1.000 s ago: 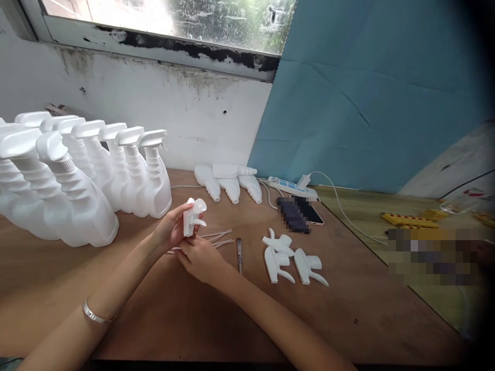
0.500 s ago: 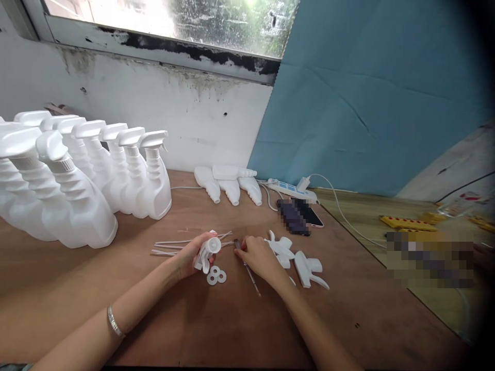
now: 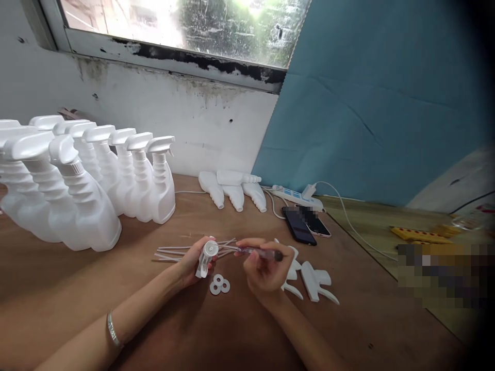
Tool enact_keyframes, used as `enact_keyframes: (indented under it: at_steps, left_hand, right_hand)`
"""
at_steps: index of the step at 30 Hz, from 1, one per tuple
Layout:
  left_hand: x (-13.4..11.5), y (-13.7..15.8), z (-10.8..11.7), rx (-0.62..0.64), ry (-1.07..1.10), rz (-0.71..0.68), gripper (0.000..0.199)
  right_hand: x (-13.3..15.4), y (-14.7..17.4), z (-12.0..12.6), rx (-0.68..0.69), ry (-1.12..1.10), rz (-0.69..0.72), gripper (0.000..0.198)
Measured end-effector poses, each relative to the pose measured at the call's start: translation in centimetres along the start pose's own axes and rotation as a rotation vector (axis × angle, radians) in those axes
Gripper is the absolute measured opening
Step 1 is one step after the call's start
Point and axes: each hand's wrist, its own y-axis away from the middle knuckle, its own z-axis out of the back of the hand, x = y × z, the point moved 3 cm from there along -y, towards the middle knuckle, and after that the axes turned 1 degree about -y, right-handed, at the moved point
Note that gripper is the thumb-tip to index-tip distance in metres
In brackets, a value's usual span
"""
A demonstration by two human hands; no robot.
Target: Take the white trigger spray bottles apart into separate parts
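Observation:
My left hand (image 3: 192, 265) grips a white spray trigger head (image 3: 205, 256), held low over the brown table (image 3: 162, 314) with its round collar facing me. My right hand (image 3: 263, 268) holds a small screwdriver (image 3: 260, 252) level, its tip pointing left at the trigger head's collar. Two white ring washers (image 3: 219, 285) lie on the table just below the trigger head. Several thin white dip tubes (image 3: 174, 252) lie behind my left hand. Loose trigger heads (image 3: 315, 281) rest to the right of my right hand.
A row of assembled white spray bottles (image 3: 77, 185) stands at the left. Three capless bottles (image 3: 232, 189) lie near the wall. Two phones (image 3: 305, 224) and a power strip (image 3: 296, 196) with a cable sit at the back right. Yellow objects (image 3: 419, 234) lie far right.
My left hand lowered the trigger head to the table. My right hand moved right, picked the screwdriver up off the table and brought its tip to the trigger head.

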Motion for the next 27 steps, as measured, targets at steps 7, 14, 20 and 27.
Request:
enact_keyframes:
  at_steps: [7, 14, 20, 27]
  left_hand:
    - [0.1, 0.0, -0.1, -0.022, 0.013, 0.008, 0.026]
    - [0.3, -0.2, 0.1, -0.046, 0.007, 0.001, 0.028]
    - [0.2, -0.4, 0.2, -0.086, 0.006, -0.003, 0.032]
    - [0.1, -0.1, 0.2, -0.087, -0.029, 0.031, 0.028]
  right_hand:
    - [0.2, 1.0, -0.4, 0.260, 0.183, 0.347, 0.024]
    - [0.1, 1.0, -0.5, 0.307, 0.286, 0.343, 0.027]
    - [0.1, 1.4, -0.8, 0.410, 0.361, 0.319, 0.020]
    - [-1.1, 0.4, 0.2, 0.206, 0.246, -0.121, 0.025]
